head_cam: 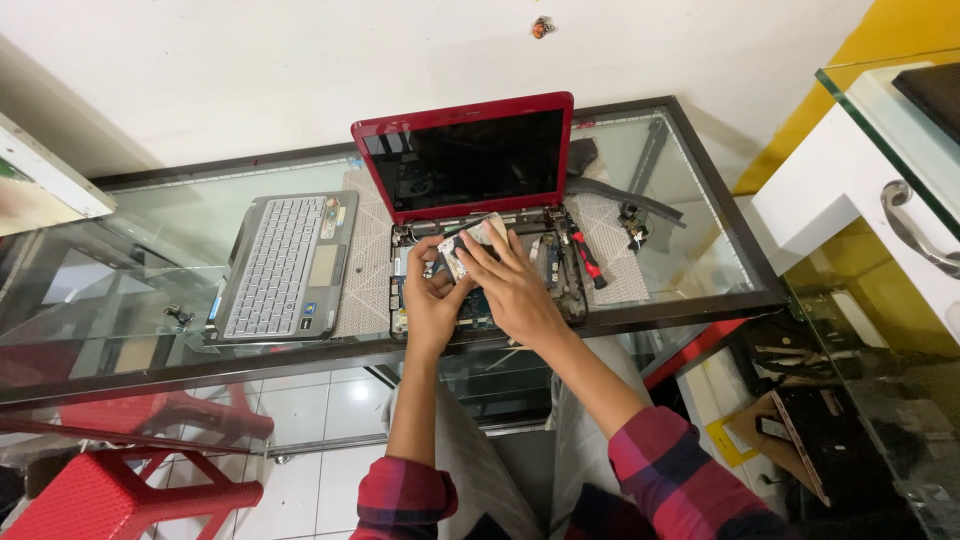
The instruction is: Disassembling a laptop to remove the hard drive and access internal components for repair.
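Keyboard (283, 265) already lay left of the opened laptop (470, 160); both hands, left (432, 298) and right (515, 290), gripped a drive (472, 240) not yet lifted out.

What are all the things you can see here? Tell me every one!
Laptop: one, red lid with dark screen, opened-up base, middle of the table.
Small flat part: one, pale silvery, held over the open base.
Keyboard panel: one, grey, lying left of the laptop.
Screwdriver: one, red and black handle, right edge of the base.
Mat: one, pale woven, under the laptop.
Glass table: one, clear top, dark frame.
Stools: two, red, bottom left, seen below the glass.
Left hand: one, fingers on the part.
Right hand: one, fingers on the part.
Sleeves: two, red and dark plaid.
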